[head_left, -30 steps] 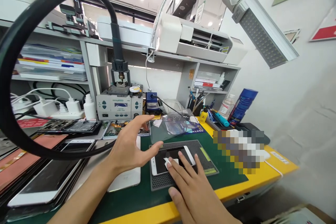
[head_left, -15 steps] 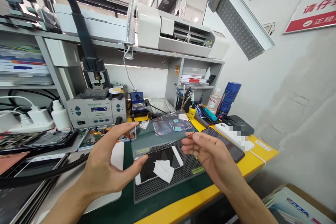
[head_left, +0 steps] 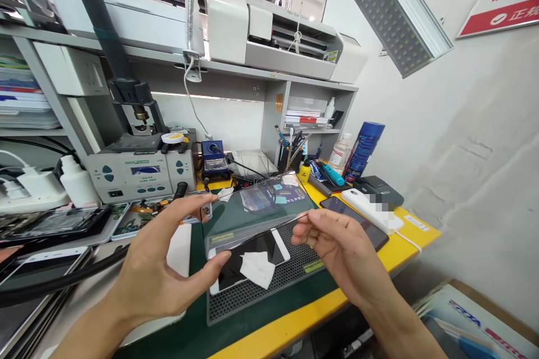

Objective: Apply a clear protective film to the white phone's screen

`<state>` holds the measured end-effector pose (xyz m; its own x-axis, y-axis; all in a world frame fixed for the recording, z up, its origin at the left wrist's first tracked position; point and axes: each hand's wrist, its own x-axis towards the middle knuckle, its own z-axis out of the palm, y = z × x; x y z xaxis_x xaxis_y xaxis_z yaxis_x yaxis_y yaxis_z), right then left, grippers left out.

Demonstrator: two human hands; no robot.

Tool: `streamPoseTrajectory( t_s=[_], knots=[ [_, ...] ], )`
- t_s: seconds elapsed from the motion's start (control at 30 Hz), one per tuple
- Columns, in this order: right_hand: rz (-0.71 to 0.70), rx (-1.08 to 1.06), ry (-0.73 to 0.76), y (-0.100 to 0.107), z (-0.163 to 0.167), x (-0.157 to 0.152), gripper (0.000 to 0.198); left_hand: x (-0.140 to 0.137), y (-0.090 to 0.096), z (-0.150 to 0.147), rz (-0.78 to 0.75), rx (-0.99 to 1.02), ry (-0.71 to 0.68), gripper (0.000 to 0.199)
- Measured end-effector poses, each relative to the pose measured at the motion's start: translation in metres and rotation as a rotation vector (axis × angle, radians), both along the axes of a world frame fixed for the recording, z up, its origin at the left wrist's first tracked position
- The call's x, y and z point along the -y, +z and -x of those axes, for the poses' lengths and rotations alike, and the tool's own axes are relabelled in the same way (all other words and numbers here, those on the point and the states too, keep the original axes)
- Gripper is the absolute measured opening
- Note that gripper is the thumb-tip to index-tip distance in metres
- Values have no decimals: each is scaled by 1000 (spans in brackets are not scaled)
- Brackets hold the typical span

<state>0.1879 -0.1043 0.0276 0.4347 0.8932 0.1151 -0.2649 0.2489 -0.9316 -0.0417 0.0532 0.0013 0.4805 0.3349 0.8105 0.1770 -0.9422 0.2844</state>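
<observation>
A thin clear sheet (head_left: 244,219) is held tilted in the air between both hands. My left hand (head_left: 155,261) spans its left end, fingertips at the far corner and thumb at the near corner. At the right end, my right hand (head_left: 347,249) pinches the near edge between thumb and fingers. Beneath the sheet, a white-framed phone (head_left: 281,244) lies face up with its dark screen partly covered by a crumpled white wipe (head_left: 257,270). The phone rests on a grey perforated mat (head_left: 233,308). Through the sheet I can see dark printed packaging behind it.
A hot-air station (head_left: 141,174) and a blue soldering station (head_left: 214,160) stand at the back. Opened phones (head_left: 71,224) lie left. On the right are a dark phone (head_left: 366,227), a white device (head_left: 368,207) and a blue can (head_left: 364,151). A lamp (head_left: 396,17) hangs overhead.
The camera view has shifted slightly. My right thumb and fingers have closed more firmly on the sheet's near right edge. My left hand keeps its spread grip.
</observation>
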Motion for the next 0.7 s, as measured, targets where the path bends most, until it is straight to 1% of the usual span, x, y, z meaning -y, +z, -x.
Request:
streamPoseTrajectory(
  t_s=[0.2,0.33,0.5,0.6,0.7],
  knots=[
    [-7,68,-2,1,2,2,27,-1,-1,1,18,-13,-24,68],
    [-9,143,-19,1,2,4,29,0,-1,2,60,-35,-29,65],
    [-12,295,-102,-2,6,3,28,3,0,2,64,-47,-13,59],
    [5,385,-176,-2,8,2,25,3,0,2,90,-53,-15,59],
    [2,430,-212,0,8,2,26,3,-1,2,119,-62,-14,61]
  ],
)
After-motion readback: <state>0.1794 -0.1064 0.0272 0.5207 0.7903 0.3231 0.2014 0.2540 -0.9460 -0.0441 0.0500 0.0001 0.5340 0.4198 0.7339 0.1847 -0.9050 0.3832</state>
